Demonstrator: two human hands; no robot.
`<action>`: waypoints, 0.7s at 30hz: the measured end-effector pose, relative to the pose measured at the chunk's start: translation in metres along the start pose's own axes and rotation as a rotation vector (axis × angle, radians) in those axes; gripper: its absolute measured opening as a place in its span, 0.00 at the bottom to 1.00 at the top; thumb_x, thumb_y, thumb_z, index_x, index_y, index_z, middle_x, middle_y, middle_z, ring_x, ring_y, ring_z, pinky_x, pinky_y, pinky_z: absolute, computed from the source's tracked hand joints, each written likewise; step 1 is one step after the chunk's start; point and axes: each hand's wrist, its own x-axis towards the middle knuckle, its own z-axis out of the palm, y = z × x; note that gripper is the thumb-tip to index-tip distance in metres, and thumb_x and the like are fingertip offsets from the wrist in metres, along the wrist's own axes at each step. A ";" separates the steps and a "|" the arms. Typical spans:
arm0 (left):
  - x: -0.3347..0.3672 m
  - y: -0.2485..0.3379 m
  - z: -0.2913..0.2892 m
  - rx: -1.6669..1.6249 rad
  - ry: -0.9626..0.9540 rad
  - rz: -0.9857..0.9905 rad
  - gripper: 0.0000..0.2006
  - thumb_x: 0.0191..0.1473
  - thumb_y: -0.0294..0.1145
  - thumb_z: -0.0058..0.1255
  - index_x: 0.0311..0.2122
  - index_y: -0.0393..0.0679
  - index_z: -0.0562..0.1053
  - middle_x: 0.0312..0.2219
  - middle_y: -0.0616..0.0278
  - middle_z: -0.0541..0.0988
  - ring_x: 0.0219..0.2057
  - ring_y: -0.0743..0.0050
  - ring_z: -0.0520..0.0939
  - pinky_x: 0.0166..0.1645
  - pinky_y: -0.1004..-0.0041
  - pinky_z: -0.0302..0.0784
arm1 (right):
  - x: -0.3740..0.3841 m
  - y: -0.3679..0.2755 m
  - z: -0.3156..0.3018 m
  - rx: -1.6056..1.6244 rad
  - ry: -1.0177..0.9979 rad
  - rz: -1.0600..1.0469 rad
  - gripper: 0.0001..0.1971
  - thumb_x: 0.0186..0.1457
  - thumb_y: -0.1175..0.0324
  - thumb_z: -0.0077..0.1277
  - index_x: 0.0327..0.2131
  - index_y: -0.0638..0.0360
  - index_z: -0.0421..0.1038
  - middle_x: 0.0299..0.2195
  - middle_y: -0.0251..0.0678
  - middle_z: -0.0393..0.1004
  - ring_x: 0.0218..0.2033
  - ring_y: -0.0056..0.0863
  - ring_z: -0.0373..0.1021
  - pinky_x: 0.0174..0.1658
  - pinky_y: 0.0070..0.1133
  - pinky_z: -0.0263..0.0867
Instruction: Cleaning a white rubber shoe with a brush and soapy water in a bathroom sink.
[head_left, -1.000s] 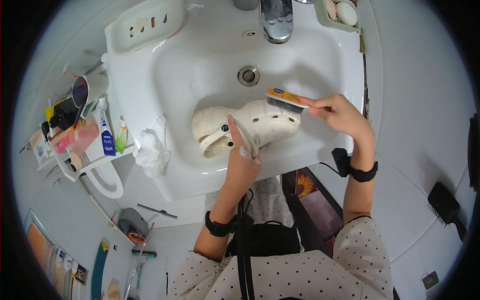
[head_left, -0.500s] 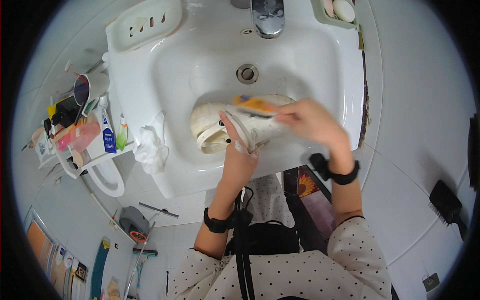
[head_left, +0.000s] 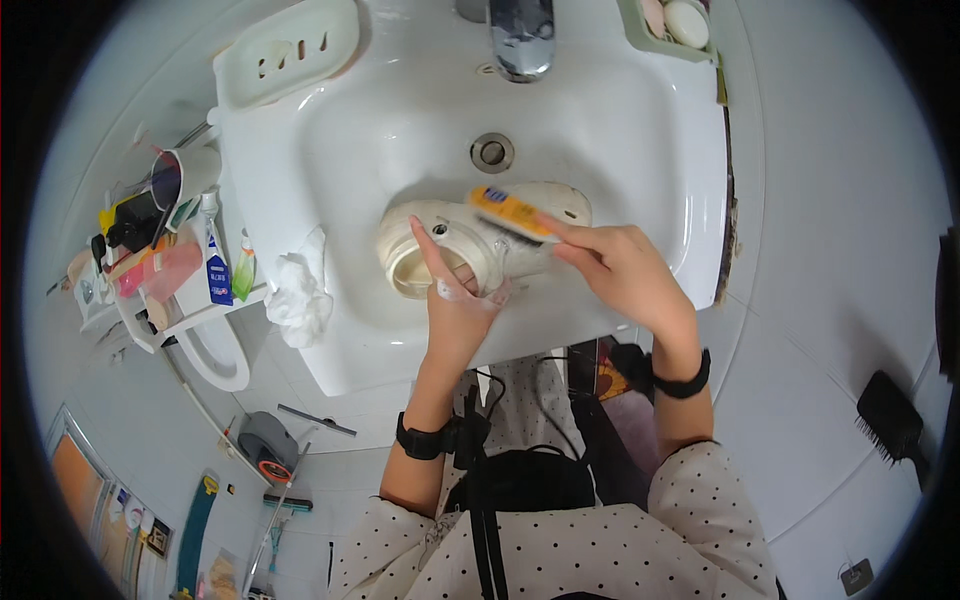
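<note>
A white clog (head_left: 552,203) lies sideways in the near part of the washbasin (head_left: 400,130), its heel opening toward the left. My left hand (head_left: 458,315) grips it, some fingers reaching inside the opening and one finger stretched along the outside. White suds cling to that hand. In my right hand (head_left: 630,272) is a yellow scrub brush (head_left: 510,212) with dark bristles, held by its right end. The bristle side rests on or just over the clog's upper; exact contact is hard to see.
A chrome faucet (head_left: 522,40) and drain (head_left: 492,153) sit beyond the clog. Soap dishes stand at the back left (head_left: 232,80) and back right (head_left: 650,35). A crumpled white cloth (head_left: 297,300) hangs at the left rim, beside a shelf with a toothpaste tube (head_left: 217,265).
My right hand has slowed from a blur, and the brush now shows sharply over the clog. My left hand and the clog's heel end have shifted slightly; the fingers now show inside the opening.
</note>
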 end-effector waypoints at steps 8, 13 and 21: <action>0.014 -0.021 0.019 -0.024 0.041 0.138 0.55 0.40 0.22 0.57 0.58 0.44 0.22 0.39 0.51 0.72 0.35 0.71 0.77 0.40 0.78 0.72 | 0.011 -0.021 0.040 -0.401 -0.010 -0.030 0.16 0.51 0.68 0.44 0.45 0.48 0.68 0.15 0.43 0.67 0.18 0.39 0.66 0.23 0.30 0.62; 0.018 -0.009 0.003 -0.154 -0.034 -0.062 0.58 0.38 0.26 0.59 0.57 0.42 0.20 0.36 0.53 0.74 0.33 0.71 0.77 0.39 0.78 0.71 | 0.004 -0.021 0.029 -0.420 0.055 -0.137 0.18 0.50 0.68 0.44 0.47 0.50 0.66 0.15 0.43 0.67 0.16 0.39 0.66 0.20 0.31 0.63; 0.025 -0.017 0.015 -0.148 0.053 -0.038 0.62 0.30 0.22 0.61 0.58 0.43 0.21 0.20 0.58 0.74 0.19 0.69 0.73 0.28 0.77 0.71 | 0.036 -0.020 0.055 -0.526 0.056 -0.057 0.17 0.52 0.67 0.44 0.47 0.48 0.67 0.17 0.47 0.68 0.19 0.44 0.66 0.24 0.32 0.61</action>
